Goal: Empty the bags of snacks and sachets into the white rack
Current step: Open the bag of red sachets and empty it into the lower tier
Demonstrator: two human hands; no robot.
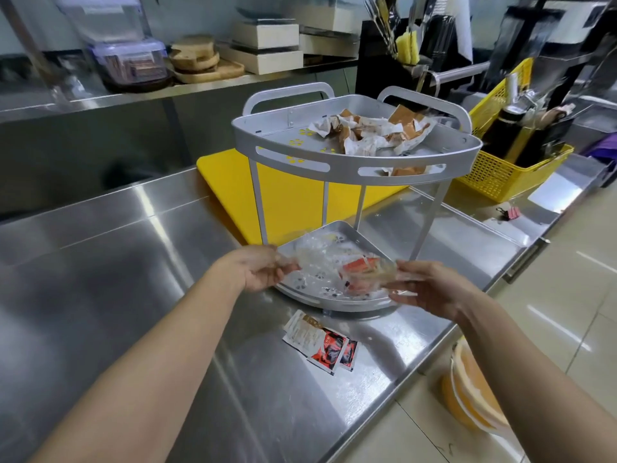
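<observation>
The white two-tier corner rack (293, 162) stands on the steel counter. Its top shelf holds several brown-and-white snack packets (374, 132). Over the lower shelf (334, 304) I hold a clear plastic bag (320, 259) stretched between both hands, with red sachets (360, 269) inside it near its right end. My left hand (260, 269) grips the bag's left end and my right hand (430, 285) grips its right end. A few loose sachets (320, 342), white and red-black, lie on the counter just in front of the rack.
A yellow cutting board (227, 182) lies behind the rack. A yellow basket (500, 168) with bottles stands at the right, a pink binder clip (509, 212) near it. The counter's edge runs diagonally at the right, with orange bowls (474, 392) below on the floor.
</observation>
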